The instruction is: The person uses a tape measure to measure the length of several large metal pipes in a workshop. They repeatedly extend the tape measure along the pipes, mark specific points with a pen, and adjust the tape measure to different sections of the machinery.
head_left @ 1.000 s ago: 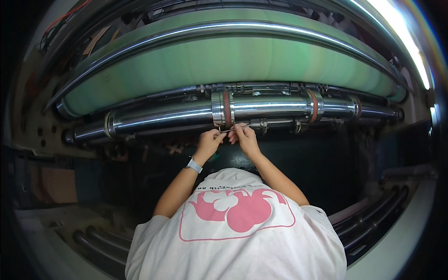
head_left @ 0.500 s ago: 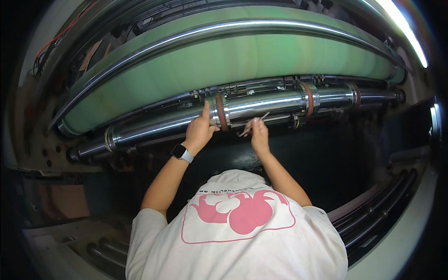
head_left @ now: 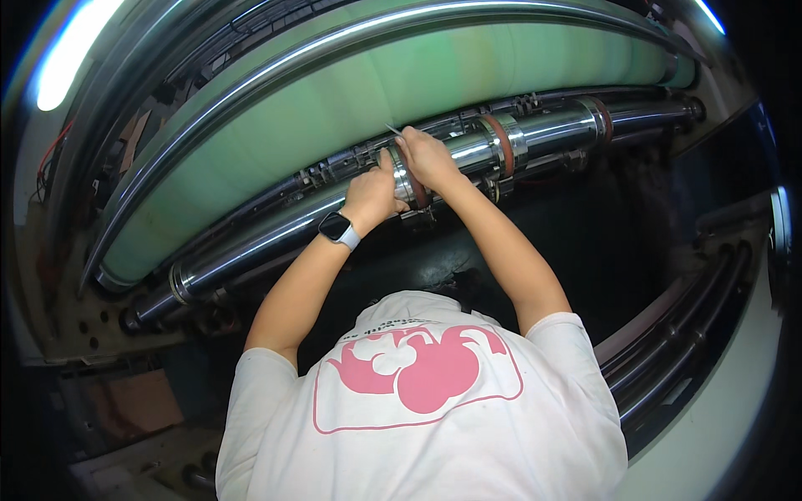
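A long shiny metal shaft (head_left: 276, 227) runs across in front of me, rising toward the right. On it sits a metal collar (head_left: 401, 177) with a reddish-brown ring (head_left: 418, 194) around it. My left hand (head_left: 370, 200), with a watch on its wrist, grips the collar from its left side, forefinger on top and thumb lower down. The other fingers are hidden. My right hand (head_left: 428, 159) lies over the collar's upper right side, closed on a thin metal tool (head_left: 392, 129). Only the tool's tip shows past the fingers, so its kind is unclear.
Behind the shaft lies a large green roller (head_left: 359, 113) with a chrome bar (head_left: 301, 57) across it. More ringed collars (head_left: 505, 144) sit farther right on the shaft. Dark rollers (head_left: 668, 355) stand at the lower right. A dark gap (head_left: 535, 242) lies below the shaft.
My right hand has moved up and left from below the shaft to the collar, carrying the thin metal tool. My left hand stays at the collar. The view has tilted and shifted.
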Tool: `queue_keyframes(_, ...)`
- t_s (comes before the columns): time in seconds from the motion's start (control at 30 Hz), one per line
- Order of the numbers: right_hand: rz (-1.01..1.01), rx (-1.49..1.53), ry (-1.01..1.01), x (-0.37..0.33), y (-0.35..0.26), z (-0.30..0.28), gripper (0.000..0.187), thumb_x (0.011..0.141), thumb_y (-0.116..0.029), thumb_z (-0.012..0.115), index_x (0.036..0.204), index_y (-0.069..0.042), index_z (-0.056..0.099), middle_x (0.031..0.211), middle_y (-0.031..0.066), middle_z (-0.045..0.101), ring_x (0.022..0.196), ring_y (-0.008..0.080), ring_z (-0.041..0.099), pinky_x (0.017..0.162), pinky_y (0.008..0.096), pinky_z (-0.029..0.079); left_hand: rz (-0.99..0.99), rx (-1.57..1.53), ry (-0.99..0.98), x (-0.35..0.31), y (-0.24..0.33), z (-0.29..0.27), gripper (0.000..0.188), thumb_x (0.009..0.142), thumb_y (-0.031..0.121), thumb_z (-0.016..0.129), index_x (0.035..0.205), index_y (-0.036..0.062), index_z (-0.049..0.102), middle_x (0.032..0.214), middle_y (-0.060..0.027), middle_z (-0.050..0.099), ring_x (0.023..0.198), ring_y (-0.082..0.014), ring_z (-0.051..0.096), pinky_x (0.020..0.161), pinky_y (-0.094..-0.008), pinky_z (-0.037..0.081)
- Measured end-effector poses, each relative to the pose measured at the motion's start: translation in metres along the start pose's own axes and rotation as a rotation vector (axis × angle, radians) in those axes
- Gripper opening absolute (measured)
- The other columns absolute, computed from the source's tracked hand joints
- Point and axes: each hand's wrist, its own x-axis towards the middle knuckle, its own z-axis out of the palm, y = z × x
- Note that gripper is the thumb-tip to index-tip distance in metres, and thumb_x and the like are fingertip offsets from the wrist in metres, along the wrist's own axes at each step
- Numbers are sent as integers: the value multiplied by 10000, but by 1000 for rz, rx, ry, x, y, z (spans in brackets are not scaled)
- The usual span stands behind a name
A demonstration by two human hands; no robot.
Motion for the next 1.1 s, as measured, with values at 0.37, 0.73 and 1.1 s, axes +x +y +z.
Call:
queue_keyframes(0.37,-138,-51,36,5,7,6,236,889,-205,415,809,11,469,775,204,582,724,378,573,646,457,453,-33,-20,30,-1,4,6,947,504,240,806,1225,-97,293,817,-220,607,780,-360,601,672,-403,490)
queue_keyframes(0.73,-116,-109,40,5,10,2,234,879,-207,440,769,-5,483,723,173,571,705,353,574,615,437,461,-34,-74,41,2,5,10,943,515,211,791,1249,-80,275,829,-228,602,795,-373,587,674,-420,474)
queue_keyframes(1.1,-153,-151,150,2,4,3,262,873,-224,455,712,-21,498,697,146,566,687,312,574,592,401,464,-50,-45,21,-1,9,6,955,532,215,793,1272,-79,265,859,-204,599,820,-338,595,696,-383,486)
